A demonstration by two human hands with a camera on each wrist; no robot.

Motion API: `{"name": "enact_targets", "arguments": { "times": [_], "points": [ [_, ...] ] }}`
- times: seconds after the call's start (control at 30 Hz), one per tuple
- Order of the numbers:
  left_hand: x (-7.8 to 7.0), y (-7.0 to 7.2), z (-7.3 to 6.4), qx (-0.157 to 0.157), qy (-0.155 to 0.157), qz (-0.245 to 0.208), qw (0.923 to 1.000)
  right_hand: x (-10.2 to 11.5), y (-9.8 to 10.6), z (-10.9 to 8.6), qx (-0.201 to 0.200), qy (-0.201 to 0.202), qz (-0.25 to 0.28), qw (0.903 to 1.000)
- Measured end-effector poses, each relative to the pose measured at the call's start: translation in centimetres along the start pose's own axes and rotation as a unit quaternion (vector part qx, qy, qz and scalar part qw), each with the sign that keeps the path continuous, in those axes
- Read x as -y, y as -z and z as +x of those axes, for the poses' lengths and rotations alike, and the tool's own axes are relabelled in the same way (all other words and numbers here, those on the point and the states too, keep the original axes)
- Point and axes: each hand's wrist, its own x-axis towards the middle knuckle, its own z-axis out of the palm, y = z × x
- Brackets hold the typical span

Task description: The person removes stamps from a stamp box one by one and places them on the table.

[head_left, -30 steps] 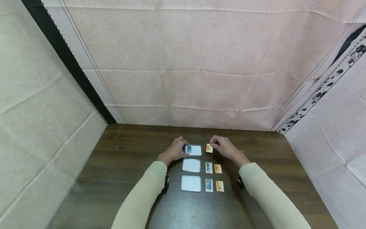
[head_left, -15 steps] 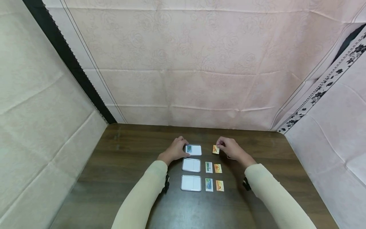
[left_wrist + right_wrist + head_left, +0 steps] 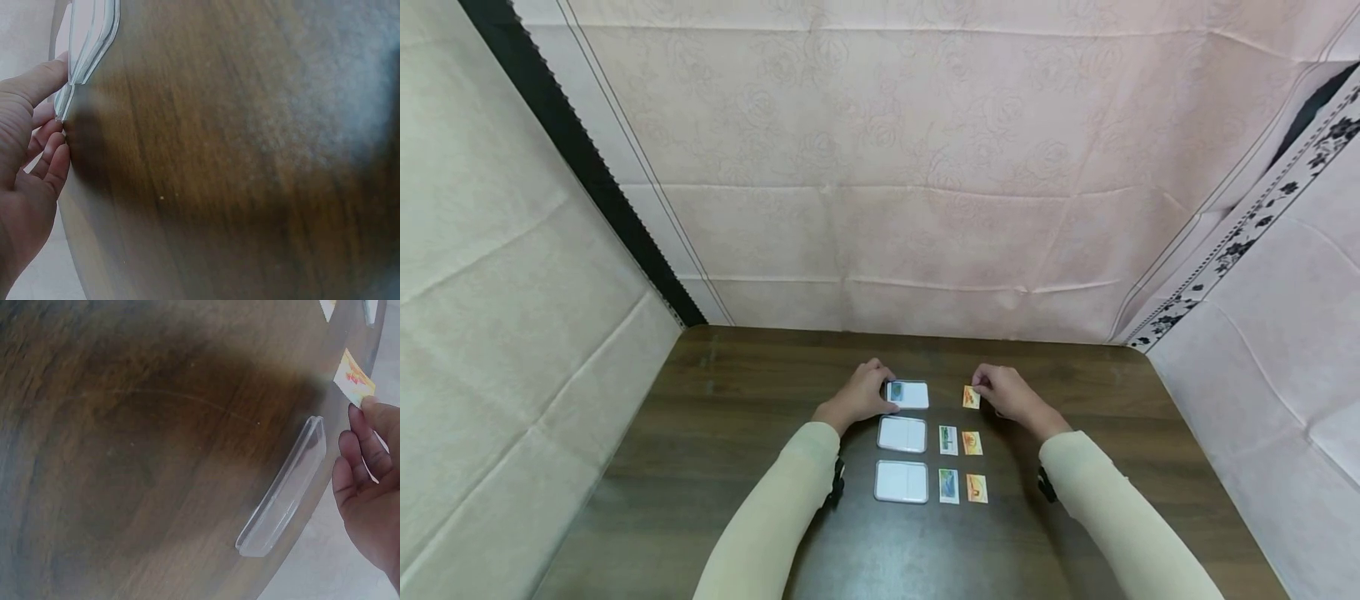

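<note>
My left hand (image 3: 859,395) grips the left end of the farthest flat white case (image 3: 914,400), thumb at the near corner and fingers at the far side. A blue-green stamp (image 3: 897,391) lies at that case's left end. In the left wrist view the thumb and fingertips meet the edge of the case (image 3: 94,37). To the right, my right hand (image 3: 1009,394) pinches a small orange-yellow stamp (image 3: 971,397) by its upper right corner. The right wrist view shows this stamp (image 3: 354,379) with a toothed edge, held between thumb and index finger.
Two more white cases (image 3: 902,434) (image 3: 901,482) lie nearer on the brown table (image 3: 737,467). Right of them are two blue-green stamps (image 3: 948,440) (image 3: 948,487) and two orange stamps (image 3: 972,443) (image 3: 977,489). A clear plastic box (image 3: 284,494) sits by the right hand.
My right hand has carried the orange stamp rightward, away from the farthest case, then slightly toward me. The left hand keeps its place on the case.
</note>
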Motion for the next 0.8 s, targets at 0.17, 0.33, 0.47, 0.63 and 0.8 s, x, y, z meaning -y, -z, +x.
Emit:
{"name": "enact_targets", "arguments": {
  "times": [0.17, 0.33, 0.47, 0.63, 0.8],
  "points": [
    [0.0, -0.1, -0.1, -0.002, 0.000, 0.000, 1.0000, 0.0, -0.7, 0.3, -0.021, 0.024, -0.048, 0.9984],
    [0.1, -0.3, -0.1, -0.003, 0.001, 0.002, 1.0000, 0.0, -1.3, 0.4, -0.050, 0.022, -0.109, 0.9925],
    [0.1, -0.4, -0.1, -0.001, 0.002, 0.000, 1.0000, 0.1, -1.4, 0.0, -0.053, 0.003, -0.126, 0.9906],
    [0.1, -0.3, 0.0, -0.004, -0.002, 0.000, 1.0000, 0.2, -1.3, -0.2, -0.051, 0.002, -0.130, 0.9902],
    [0.1, -0.2, 0.1, -0.002, 0.003, -0.001, 1.0000, 0.2, -1.2, 0.2, -0.044, -0.010, -0.126, 0.9910]
  ]
}}
